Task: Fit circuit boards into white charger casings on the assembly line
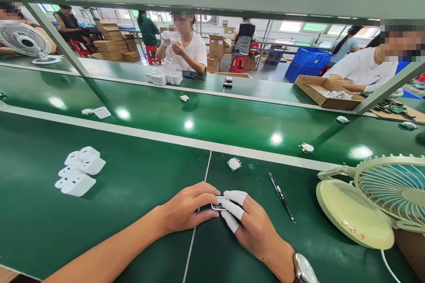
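Note:
Between my two hands is a small white plastic housing [217,207] with dark parts showing inside; fingers cover much of it. My left hand [194,207] grips its left side, thumb below and fingers above. My right hand [247,219], with white finger cots on three fingers and a watch at the wrist, holds its right side. Just beyond lies a green circuit board with a round white part [234,164]. Black tweezers [281,196] rest to the right of my right hand. A cluster of several white plastic housings [79,170] stands on the left.
A pale yellow-green fan [355,212] stands at the right. Past a white rail [159,136], a green conveyor belt [219,117] carries several small boards. Across it, co-workers sit near a tray of white parts [164,74] and a cardboard box [327,93]. A slanted post [56,37] rises at left.

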`<state>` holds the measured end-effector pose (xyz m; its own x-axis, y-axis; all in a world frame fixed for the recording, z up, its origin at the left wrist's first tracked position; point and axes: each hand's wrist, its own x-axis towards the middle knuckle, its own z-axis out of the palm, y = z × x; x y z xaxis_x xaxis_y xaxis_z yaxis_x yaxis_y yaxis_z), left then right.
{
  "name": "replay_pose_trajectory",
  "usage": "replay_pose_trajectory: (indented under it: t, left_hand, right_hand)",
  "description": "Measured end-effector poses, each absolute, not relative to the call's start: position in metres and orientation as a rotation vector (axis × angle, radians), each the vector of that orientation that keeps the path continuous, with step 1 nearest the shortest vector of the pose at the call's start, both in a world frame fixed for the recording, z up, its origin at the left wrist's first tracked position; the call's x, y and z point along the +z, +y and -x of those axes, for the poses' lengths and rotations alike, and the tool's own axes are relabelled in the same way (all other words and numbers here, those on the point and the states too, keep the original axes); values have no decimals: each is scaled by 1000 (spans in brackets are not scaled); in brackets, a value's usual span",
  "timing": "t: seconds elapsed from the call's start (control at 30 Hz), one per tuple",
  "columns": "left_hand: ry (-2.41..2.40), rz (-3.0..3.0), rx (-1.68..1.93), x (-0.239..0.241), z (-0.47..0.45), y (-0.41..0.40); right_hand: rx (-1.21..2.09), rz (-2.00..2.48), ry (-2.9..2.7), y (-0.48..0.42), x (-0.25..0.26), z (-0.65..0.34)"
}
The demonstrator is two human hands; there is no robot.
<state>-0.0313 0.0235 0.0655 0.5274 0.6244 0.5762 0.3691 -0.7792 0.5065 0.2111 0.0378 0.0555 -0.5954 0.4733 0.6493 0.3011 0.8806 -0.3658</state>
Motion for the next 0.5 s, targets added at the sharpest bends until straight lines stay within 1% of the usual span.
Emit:
replay_pose_trajectory:
  t: [0.13, 0.23, 0.4, 0.5]
  left_hand:
    - [849, -2602, 1119, 69, 32, 23]
    - [843, -2547, 1144, 68, 29, 22]
    - [815, -2426, 1119, 65, 27, 22]
    - [828, -2419, 1114, 61, 27, 21]
  right_hand:
    - [302, 613, -2326, 36, 61, -209]
    - [328, 622, -2336, 37, 64, -207]
    - [480, 633, -2269, 40, 62, -209]
    - [454, 632, -2273, 40, 60, -213]
